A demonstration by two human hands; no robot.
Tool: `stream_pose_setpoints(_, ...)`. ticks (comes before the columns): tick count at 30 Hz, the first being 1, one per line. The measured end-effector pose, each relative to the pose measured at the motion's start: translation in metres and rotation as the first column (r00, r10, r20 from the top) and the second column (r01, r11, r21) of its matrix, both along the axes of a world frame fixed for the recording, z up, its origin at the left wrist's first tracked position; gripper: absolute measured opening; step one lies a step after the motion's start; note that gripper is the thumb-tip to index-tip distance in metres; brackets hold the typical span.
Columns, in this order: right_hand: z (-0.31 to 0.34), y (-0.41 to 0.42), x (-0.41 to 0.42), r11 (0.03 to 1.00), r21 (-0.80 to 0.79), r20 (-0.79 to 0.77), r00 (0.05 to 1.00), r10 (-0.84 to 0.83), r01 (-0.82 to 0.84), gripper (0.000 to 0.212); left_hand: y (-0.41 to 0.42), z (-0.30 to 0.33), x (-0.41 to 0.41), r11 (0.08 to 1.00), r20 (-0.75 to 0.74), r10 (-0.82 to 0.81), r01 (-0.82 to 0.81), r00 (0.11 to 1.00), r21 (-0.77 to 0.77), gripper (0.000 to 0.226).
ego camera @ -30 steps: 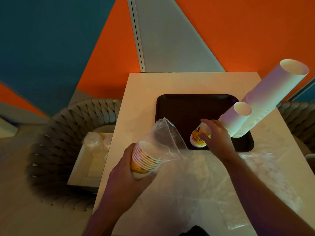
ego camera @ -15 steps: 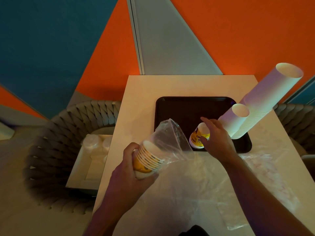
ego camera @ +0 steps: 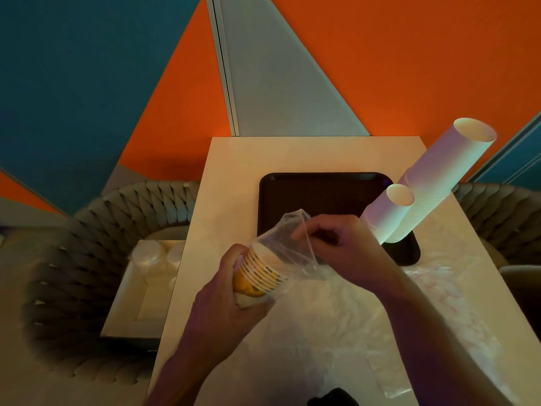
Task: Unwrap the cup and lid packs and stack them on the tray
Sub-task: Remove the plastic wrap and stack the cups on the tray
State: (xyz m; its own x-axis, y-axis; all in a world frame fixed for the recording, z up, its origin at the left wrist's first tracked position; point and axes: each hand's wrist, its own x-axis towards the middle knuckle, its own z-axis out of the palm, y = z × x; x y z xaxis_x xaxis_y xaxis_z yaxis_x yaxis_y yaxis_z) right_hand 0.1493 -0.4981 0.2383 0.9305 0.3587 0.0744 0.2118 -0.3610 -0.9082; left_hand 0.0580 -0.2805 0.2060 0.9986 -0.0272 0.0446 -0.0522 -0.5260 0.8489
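Observation:
My left hand (ego camera: 222,300) grips a short stack of yellow printed paper cups (ego camera: 260,273) lying sideways, still partly inside a clear plastic wrapper (ego camera: 288,247). My right hand (ego camera: 345,247) pinches the open end of that wrapper just above the near edge of the dark tray (ego camera: 319,194). Two tall stacks of white cups stand on the tray's right side: a big one (ego camera: 445,177) and a shorter one (ego camera: 389,212). The yellow cup seen on the tray earlier is hidden behind my right hand.
Loose clear wrappers (ego camera: 409,317) lie over the near half of the pale table (ego camera: 234,177). A woven chair (ego camera: 87,235) at the left holds a white box (ego camera: 140,291) with lid packs (ego camera: 149,253). Another woven chair (ego camera: 503,215) stands at the right.
My right hand left the yellow cup on the tray and came back to the wrapper's open end. My left hand kept its hold on the cup stack.

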Motion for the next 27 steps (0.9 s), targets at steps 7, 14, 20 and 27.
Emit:
stream_pose_setpoints(7,-0.007,0.008,0.004,0.986,-0.025,-0.121,0.980,0.161,-0.165,0.009,-0.002,-0.002,0.005,0.998,0.006,-0.038,0.038,0.999,0.045,0.083)
stream_pose_setpoints(14,0.001,0.014,0.001,0.962,0.012,-0.224,0.937,0.267,-0.271,0.024,-0.005,-0.002,0.010,0.998,-0.040,-0.051,0.053,0.998,0.030,0.077)
stream_pose_setpoints(20,-0.003,0.016,0.000,0.967,0.054,-0.239,0.937,0.255,-0.249,0.024,-0.004,-0.003,0.011,0.997,-0.039,-0.071,0.073,0.997,0.041,0.080)
stream_pose_setpoints(27,-0.007,0.001,0.006,0.966,0.257,-0.328,0.939,0.098,-0.011,0.055,0.001,-0.001,0.012,0.998,-0.024,-0.029,0.031,0.999,0.055,0.088)
